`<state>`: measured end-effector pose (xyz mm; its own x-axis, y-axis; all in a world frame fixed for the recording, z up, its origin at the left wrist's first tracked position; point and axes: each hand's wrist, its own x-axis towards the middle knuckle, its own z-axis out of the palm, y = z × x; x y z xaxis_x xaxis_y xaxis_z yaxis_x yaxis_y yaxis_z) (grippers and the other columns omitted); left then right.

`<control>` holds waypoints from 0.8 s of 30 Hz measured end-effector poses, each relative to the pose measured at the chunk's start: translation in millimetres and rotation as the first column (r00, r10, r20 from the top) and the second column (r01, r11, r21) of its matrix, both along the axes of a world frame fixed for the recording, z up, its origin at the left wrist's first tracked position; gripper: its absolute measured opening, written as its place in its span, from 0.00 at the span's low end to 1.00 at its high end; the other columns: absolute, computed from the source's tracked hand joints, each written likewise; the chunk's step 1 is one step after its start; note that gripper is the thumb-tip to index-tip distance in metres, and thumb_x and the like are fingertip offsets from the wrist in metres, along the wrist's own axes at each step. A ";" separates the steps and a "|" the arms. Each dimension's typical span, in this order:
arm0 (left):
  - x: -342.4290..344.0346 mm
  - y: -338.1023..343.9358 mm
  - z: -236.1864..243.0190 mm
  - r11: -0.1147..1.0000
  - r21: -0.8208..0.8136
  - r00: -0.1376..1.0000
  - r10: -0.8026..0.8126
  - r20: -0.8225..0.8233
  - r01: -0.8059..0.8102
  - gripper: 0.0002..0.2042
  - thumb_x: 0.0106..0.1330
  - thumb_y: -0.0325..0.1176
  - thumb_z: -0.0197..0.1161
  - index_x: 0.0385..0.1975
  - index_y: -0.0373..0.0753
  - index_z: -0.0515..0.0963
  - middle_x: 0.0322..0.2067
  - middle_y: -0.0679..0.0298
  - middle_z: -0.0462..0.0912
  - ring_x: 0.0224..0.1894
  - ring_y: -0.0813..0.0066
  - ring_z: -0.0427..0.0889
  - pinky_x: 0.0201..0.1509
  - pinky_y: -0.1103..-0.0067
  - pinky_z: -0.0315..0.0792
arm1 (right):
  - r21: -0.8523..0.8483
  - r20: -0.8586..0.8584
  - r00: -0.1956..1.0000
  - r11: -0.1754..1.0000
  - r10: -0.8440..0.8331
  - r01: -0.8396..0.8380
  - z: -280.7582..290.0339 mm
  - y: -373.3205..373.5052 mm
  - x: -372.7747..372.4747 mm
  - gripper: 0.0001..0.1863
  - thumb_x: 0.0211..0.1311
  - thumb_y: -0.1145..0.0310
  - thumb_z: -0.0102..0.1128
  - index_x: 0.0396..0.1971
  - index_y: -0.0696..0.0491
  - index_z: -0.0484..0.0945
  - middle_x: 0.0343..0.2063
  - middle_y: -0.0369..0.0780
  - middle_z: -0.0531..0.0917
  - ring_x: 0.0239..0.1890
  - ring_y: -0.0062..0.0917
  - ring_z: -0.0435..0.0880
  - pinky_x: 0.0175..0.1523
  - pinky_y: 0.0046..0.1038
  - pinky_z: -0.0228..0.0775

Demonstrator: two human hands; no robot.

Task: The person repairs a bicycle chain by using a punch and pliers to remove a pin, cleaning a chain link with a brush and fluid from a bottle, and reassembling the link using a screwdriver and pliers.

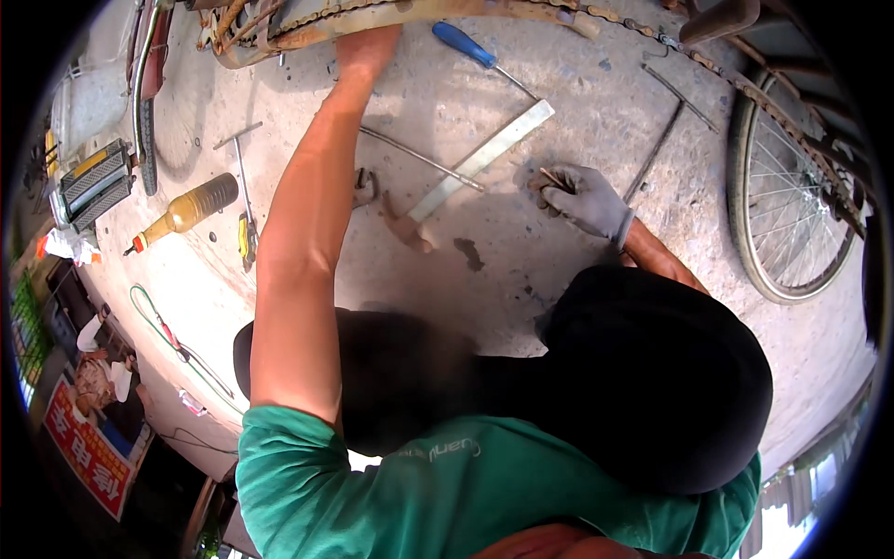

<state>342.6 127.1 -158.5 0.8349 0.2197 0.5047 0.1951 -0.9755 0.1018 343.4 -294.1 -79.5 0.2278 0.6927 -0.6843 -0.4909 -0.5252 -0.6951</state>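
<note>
My left arm reaches up to the rusty chain guard (307, 35) of a bicycle. The guard covers the fingers of my left hand (370, 48); only the wrist and the back of the hand show. My right hand (593, 198), in a grey-white glove with dirty fingertips, is held over the ground at the right. Its fingers are closed round a small brownish piece too small to name. Left of it lies a hammer (484, 158) with a pale flat handle and a brown head. A thin metal rod (419, 158) crosses this handle. A blue-handled screwdriver (463, 44) touches or nearly touches the handle's far end.
The bicycle's chain (643, 33) runs toward a spoked wheel (792, 196) at right. A T-handled wrench (666, 130) lies beyond my glove. At left are a bottle of yellowish liquid (196, 203), a pedal (96, 182), a yellow-handled tool (247, 240) and a red-and-white sign (88, 447).
</note>
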 end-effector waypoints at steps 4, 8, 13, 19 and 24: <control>-27.9 -57.8 34.5 0.041 -0.982 0.980 -0.066 -0.188 -0.186 0.13 0.71 0.31 0.63 0.50 0.32 0.80 0.45 0.54 0.87 0.39 0.65 0.87 0.45 0.71 0.80 | 0.085 0.043 0.998 0.996 -0.035 0.031 2.1 3.1 10.7 0.13 0.70 0.74 0.56 0.50 0.61 0.81 0.36 0.37 0.85 0.37 0.18 0.83 0.43 0.22 0.77; -45.0 -112.3 79.0 -0.581 -0.810 0.980 -0.195 0.046 -0.078 0.10 0.72 0.27 0.61 0.49 0.33 0.80 0.46 0.53 0.87 0.40 0.64 0.87 0.46 0.70 0.81 | 0.107 -0.002 0.994 0.988 -0.113 0.113 29.2 19.6 31.0 0.12 0.71 0.74 0.56 0.49 0.61 0.81 0.35 0.36 0.85 0.34 0.17 0.82 0.39 0.20 0.75; -54.1 -142.1 122.0 -0.699 -0.709 0.926 -0.321 0.196 -0.092 0.10 0.72 0.27 0.61 0.49 0.33 0.80 0.46 0.52 0.87 0.43 0.63 0.88 0.46 0.70 0.81 | 0.189 0.011 0.995 0.977 -0.100 0.096 59.6 34.7 44.3 0.13 0.71 0.71 0.57 0.50 0.59 0.82 0.33 0.33 0.85 0.30 0.13 0.79 0.35 0.17 0.71; -52.6 -155.0 144.5 -0.692 -0.722 0.881 -0.350 0.320 -0.013 0.08 0.70 0.27 0.64 0.46 0.36 0.82 0.46 0.52 0.86 0.45 0.60 0.86 0.46 0.68 0.79 | 0.232 0.086 0.992 0.970 -0.094 0.072 75.2 33.2 44.4 0.14 0.71 0.69 0.58 0.52 0.56 0.83 0.33 0.33 0.86 0.30 0.12 0.79 0.33 0.16 0.69; -48.0 -164.6 152.7 -0.729 -0.685 0.872 -0.340 0.352 -0.007 0.07 0.67 0.27 0.67 0.43 0.37 0.84 0.42 0.56 0.83 0.38 0.67 0.78 0.42 0.68 0.73 | 0.261 0.084 0.989 0.960 -0.125 0.099 84.0 24.9 46.4 0.16 0.70 0.67 0.58 0.53 0.56 0.82 0.34 0.33 0.87 0.29 0.11 0.79 0.29 0.16 0.68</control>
<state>294.6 -37.5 -5.8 0.9735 -0.1435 -0.1782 0.2269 0.7052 0.6717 389.8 -269.2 4.5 0.3712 0.8074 -0.4586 -0.4591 -0.2697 -0.8465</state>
